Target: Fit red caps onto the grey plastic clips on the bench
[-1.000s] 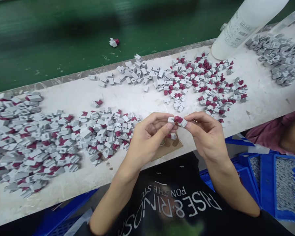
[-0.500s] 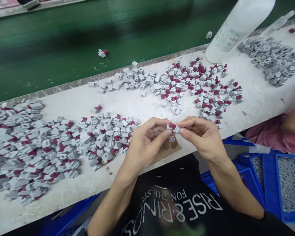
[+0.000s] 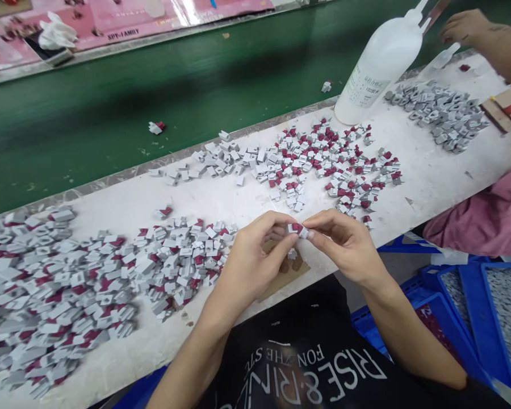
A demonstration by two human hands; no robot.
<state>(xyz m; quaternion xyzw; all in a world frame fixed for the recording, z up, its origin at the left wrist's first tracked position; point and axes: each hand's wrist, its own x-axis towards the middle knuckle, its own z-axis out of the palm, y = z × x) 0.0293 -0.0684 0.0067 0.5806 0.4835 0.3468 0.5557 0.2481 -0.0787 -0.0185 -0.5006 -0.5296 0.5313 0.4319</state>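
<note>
White worktop strewn with grey-red parts; green belt behind; both hands' fingers pinching small part

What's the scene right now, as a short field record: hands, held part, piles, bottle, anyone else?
left hand: pinching the small part
right hand: pinching the same part from the other side
small part: grey and red, held above the table edge
table: white, beside a green belt
near pile: grey and red pieces, left
far pile: grey and red pieces
bottle: white, tilted in view
other person's hand: top right
</note>
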